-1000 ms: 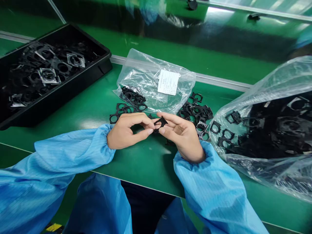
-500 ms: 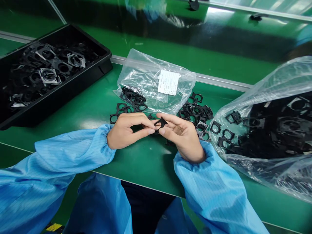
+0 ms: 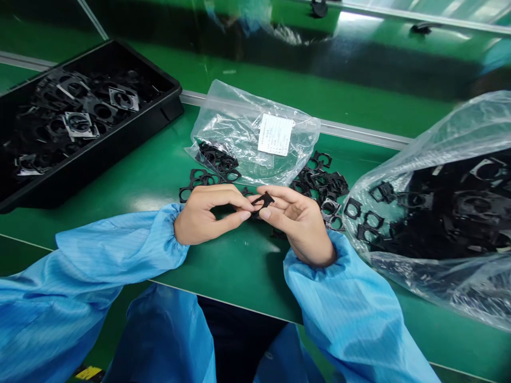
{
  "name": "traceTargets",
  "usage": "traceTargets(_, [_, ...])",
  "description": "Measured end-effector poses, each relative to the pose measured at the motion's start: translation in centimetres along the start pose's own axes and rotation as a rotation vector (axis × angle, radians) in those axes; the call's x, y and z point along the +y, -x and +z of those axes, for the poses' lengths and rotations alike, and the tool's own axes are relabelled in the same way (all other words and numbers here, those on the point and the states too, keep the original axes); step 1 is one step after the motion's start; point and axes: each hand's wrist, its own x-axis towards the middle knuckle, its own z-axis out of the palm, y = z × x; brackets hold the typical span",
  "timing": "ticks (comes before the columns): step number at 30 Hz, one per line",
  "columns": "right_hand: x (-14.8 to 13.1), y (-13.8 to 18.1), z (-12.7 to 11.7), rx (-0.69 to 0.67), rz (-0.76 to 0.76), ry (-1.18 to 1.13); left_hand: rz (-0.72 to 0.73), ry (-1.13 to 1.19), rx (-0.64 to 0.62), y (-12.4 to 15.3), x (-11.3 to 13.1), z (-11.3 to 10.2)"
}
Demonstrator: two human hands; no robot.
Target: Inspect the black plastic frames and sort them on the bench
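Both my hands meet over the green table (image 3: 239, 266), in blue sleeves. A small black square frame part (image 3: 263, 200) is held between them. My left hand (image 3: 207, 215) pinches its left side with thumb and forefinger. My right hand (image 3: 297, 221) grips its right side with curled fingers. Just beyond my fingers lie loose black frame parts (image 3: 319, 183) on the table, next to a small clear plastic bag (image 3: 255, 135) with a white label and a few parts inside.
A black tray (image 3: 99, 154) with several black and silver frame parts stands at the far left. A large clear bag (image 3: 439, 213) full of black parts lies at the right. A metal rail (image 3: 359, 133) crosses the table behind the small bag.
Almost nothing differs: both hands stay pinched on the black part, with only slight finger shifts.
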Motion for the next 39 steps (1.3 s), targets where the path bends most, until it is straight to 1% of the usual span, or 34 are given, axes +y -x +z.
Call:
traceTargets(4, [-0.03, 0.04, 0.04, -0.006, 0.005, -0.027, 0.03, -0.043, -0.011, -0.06, -0.03, -0.1])
traceTargets(9, [0.08, -0.01, 0.06, 0.019, 0.026, -0.028, 0.049, -0.087, 0.04, 0.07, -0.05, 0.01])
traceTargets(12, [0.06, -0.02, 0.12, 0.032, 0.034, -0.025, 0.046, -0.091, 0.047, 0.17, -0.05, 0.06])
traceTargets(20, [-0.13, 0.04, 0.25, 0.035, 0.061, -0.033, 0.012, -0.034, 0.043, 0.15, -0.05, 0.13])
traceTargets(26, [-0.21, -0.01, 0.05, 0.005, 0.066, -0.027, 0.0, -0.039, 0.024, 0.09, 0.04, 0.14])
traceTargets(33, [-0.29, -0.04, -0.05, -0.028, 0.081, -0.021, 0.024, -0.089, 0.01, 0.07, 0.1, -0.05])
traceTargets(39, [-0.01, 0.09, -0.02, -0.006, 0.05, 0.0, 0.076, -0.077, -0.001, 0.01, 0.11, -0.21])
